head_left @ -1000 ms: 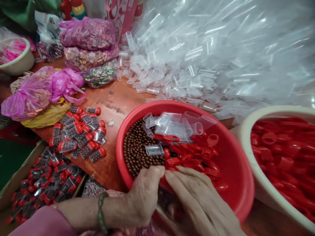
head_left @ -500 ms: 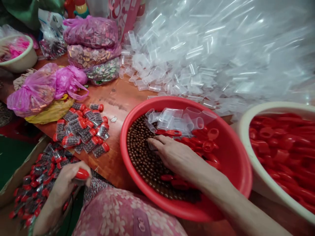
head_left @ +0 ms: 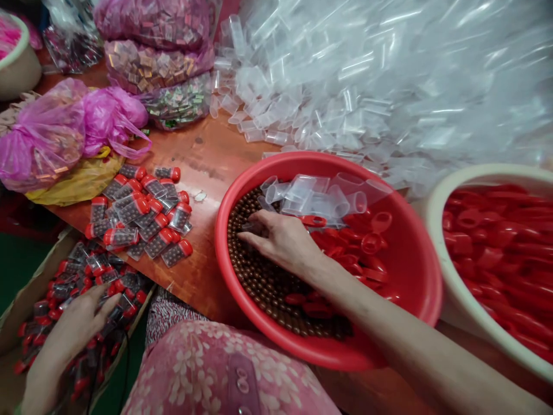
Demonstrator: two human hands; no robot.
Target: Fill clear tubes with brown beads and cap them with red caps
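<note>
My right hand (head_left: pixel 280 239) is in the red basin (head_left: pixel 222 253), its fingers curled round a clear plastic tube (head_left: pixel 258 229) down among the brown beads (head_left: pixel 259 288). Clear tubes (head_left: pixel 306 196) and red plastic caps (head_left: pixel 371 245) share that basin. Over the cardboard box (head_left: pixel 32 288) at the lower left is my left hand (head_left: pixel 84 314), fingers spread above red-capped, bead-filled tubes (head_left: pixel 80 374). It holds nothing that I can see. More filled tubes (head_left: pixel 147 213) lie in a heap on the table's left edge.
Loose clear tubes (head_left: pixel 345 86) are piled across the back. A white tub (head_left: pixel 436 230) of red parts stands at the right. Pink bags (head_left: pixel 43 135), stacked bags of small pieces (head_left: pixel 149 63) and another tub (head_left: pixel 19 69) occupy the back left.
My left hand has moved down and left over the box, and its red cap is no longer in it. My right hand has shifted slightly left within the basin. The view has tilted down.
</note>
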